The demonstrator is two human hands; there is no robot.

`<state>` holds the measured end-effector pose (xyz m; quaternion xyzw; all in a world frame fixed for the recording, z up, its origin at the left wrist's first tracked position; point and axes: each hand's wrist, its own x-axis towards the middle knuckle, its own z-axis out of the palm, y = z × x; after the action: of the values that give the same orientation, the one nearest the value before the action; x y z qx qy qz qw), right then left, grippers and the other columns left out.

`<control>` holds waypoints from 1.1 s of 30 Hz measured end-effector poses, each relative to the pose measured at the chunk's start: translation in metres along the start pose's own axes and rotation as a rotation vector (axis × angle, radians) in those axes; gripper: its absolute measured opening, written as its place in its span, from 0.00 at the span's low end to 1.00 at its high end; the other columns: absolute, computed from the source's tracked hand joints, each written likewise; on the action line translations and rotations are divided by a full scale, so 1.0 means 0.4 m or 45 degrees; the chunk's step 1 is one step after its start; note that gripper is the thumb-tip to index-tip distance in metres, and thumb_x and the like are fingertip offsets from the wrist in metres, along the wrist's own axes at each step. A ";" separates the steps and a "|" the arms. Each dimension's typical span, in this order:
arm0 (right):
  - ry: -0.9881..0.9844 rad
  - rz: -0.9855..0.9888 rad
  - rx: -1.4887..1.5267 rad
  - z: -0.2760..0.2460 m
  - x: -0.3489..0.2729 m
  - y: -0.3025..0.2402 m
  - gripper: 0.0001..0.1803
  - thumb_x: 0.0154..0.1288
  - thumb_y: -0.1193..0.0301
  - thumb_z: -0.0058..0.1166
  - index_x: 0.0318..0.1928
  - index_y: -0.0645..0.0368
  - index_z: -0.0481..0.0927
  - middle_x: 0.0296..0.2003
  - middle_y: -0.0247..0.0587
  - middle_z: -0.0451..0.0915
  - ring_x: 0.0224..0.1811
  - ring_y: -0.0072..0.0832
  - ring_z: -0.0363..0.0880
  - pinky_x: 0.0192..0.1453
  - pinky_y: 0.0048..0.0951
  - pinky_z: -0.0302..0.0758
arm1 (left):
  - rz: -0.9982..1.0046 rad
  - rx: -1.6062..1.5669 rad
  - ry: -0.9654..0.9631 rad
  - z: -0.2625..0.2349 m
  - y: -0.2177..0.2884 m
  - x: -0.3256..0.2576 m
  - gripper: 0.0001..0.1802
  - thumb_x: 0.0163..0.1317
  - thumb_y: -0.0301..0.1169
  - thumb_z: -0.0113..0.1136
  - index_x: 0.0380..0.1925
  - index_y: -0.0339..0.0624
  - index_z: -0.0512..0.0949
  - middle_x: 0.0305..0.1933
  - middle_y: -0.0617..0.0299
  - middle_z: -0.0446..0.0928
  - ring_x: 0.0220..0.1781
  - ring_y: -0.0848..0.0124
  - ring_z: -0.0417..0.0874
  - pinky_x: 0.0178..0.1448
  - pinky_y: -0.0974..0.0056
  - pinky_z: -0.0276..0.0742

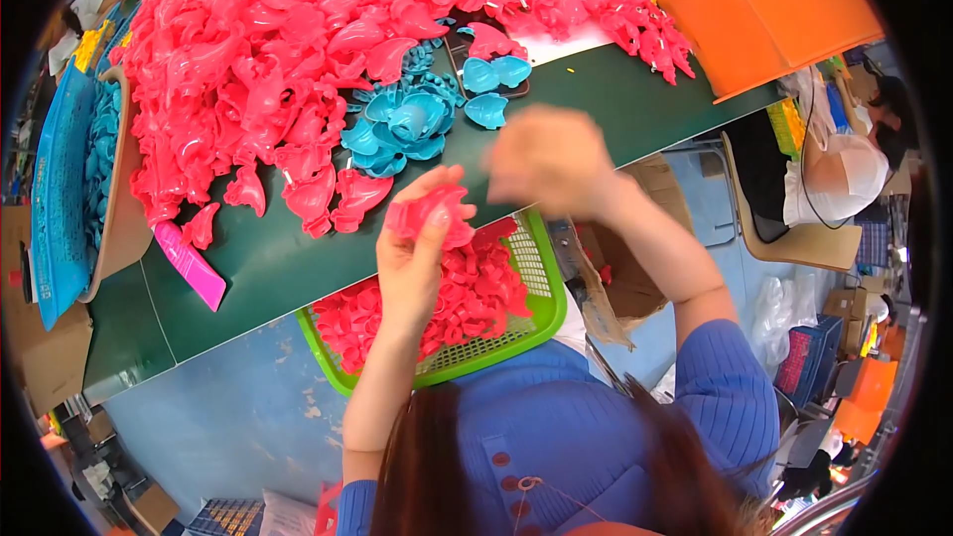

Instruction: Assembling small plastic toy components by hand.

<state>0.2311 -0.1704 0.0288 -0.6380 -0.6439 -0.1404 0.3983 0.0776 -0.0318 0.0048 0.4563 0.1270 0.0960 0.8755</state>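
My left hand (405, 263) is closed on a shiny pink plastic piece (435, 212), held up above a green basket (557, 310) at the table's near edge. Small pink plastic parts (475, 288) fill much of that basket. My right hand (554, 164) is raised just to the right of the held piece, its fingers smeared by motion, so what they hold is unclear. Past my hands, blue plastic shell pieces (412, 119) lie in a small heap on the green table (635, 104). A large pile of curved pink plastic pieces (268, 50) covers the far side.
A magenta strip-shaped thing (191, 266) lies at the left of the table. Beyond it stands a carton (121, 179) with blue parts and a blue bag (62, 199). An orange box (759, 15) is at the far right. Below are an open cardboard box (655, 273) and a chair (794, 238).
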 end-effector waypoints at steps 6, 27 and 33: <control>0.055 0.879 -0.853 -0.069 -0.069 0.254 0.07 0.56 0.68 0.56 0.31 0.59 0.79 0.27 0.41 0.77 0.26 0.36 0.76 0.31 0.31 0.72 | -0.009 -0.041 0.090 -0.004 0.012 -0.032 0.23 0.64 0.28 0.47 0.58 0.33 0.62 0.60 0.50 0.66 0.50 0.69 0.75 0.53 0.67 0.72; -0.332 1.109 -1.004 -0.094 0.102 0.312 0.11 0.45 0.65 0.55 0.30 0.54 0.83 0.26 0.45 0.81 0.32 0.42 0.80 0.38 0.40 0.76 | 0.073 0.021 0.057 -0.039 0.056 -0.095 0.29 0.61 0.26 0.50 0.62 0.35 0.56 0.63 0.48 0.61 0.55 0.65 0.73 0.61 0.62 0.66; -0.191 1.018 0.434 -0.038 0.125 -0.023 0.05 0.55 0.75 0.58 0.31 0.64 0.79 0.26 0.32 0.80 0.29 0.14 0.76 0.34 0.18 0.73 | 0.213 -0.146 -0.019 -0.083 0.037 -0.095 0.29 0.63 0.27 0.52 0.63 0.37 0.54 0.64 0.47 0.60 0.56 0.62 0.73 0.62 0.60 0.66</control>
<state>0.2342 -0.1470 0.0762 -0.7706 -0.3873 0.1797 0.4731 0.0306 -0.0086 0.0040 0.4150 0.0762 0.1723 0.8901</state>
